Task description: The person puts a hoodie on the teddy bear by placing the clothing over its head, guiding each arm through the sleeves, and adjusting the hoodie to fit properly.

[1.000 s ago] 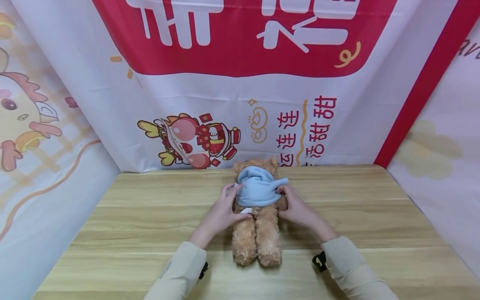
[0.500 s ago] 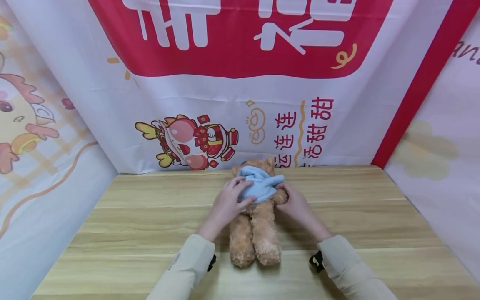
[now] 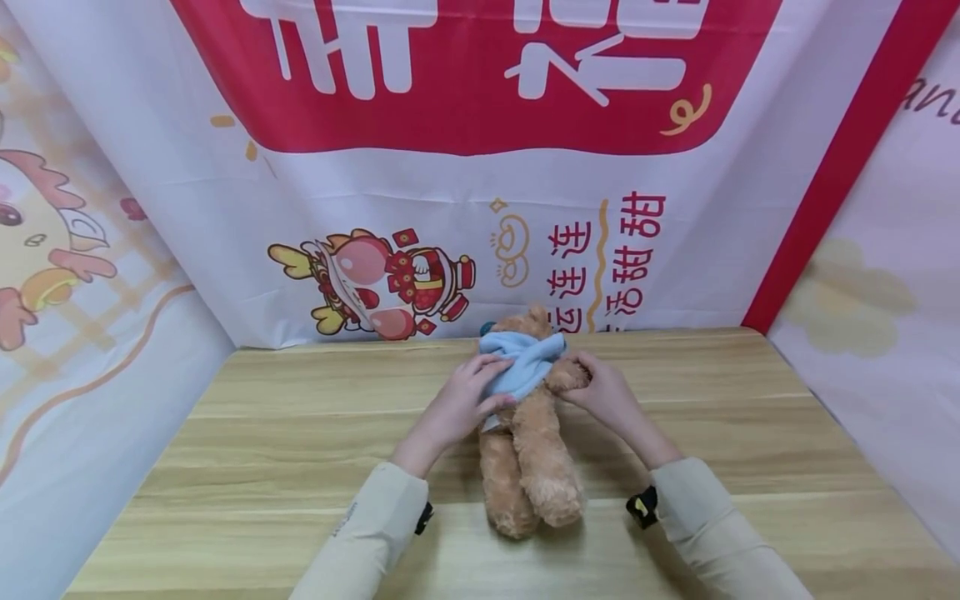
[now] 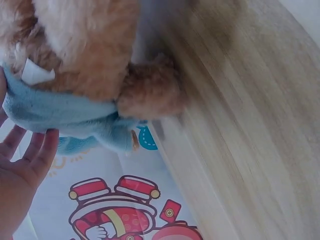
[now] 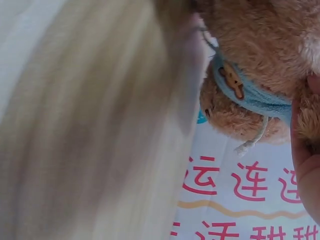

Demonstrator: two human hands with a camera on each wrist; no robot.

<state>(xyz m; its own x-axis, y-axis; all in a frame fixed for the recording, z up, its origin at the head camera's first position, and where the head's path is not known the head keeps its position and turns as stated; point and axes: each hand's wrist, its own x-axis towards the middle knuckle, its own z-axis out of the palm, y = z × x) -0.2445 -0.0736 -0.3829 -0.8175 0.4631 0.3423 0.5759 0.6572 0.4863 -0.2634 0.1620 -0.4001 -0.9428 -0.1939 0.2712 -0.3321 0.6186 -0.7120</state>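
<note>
A brown plush teddy bear (image 3: 546,454) is at the middle of the table, its back mostly toward the head view and its body turned partly sideways. Around its upper body is a light blue hooded garment (image 3: 521,367). My left hand (image 3: 456,404) grips the bear over this cloth, with thumb and fingers on the left side. On the other side, my right hand (image 3: 609,398) holds the bear's arm (image 3: 567,375). A white tag (image 4: 37,73) shows near the garment's hem. The right wrist view catches a wooden bear-shaped button (image 5: 231,80) and a white cord (image 5: 257,136) at the front.
The wooden table (image 3: 277,467) spreads to both sides of the bear. Behind it hangs a printed red and white cloth (image 3: 337,183), close beyond the bear's head. Further printed cloths border the left (image 3: 82,350) and right (image 3: 877,400).
The left hand shifted inward over the blue cloth. The bear turned on its long axis and its legs swung right, while the right hand moved from the garment's side to the bear's arm.
</note>
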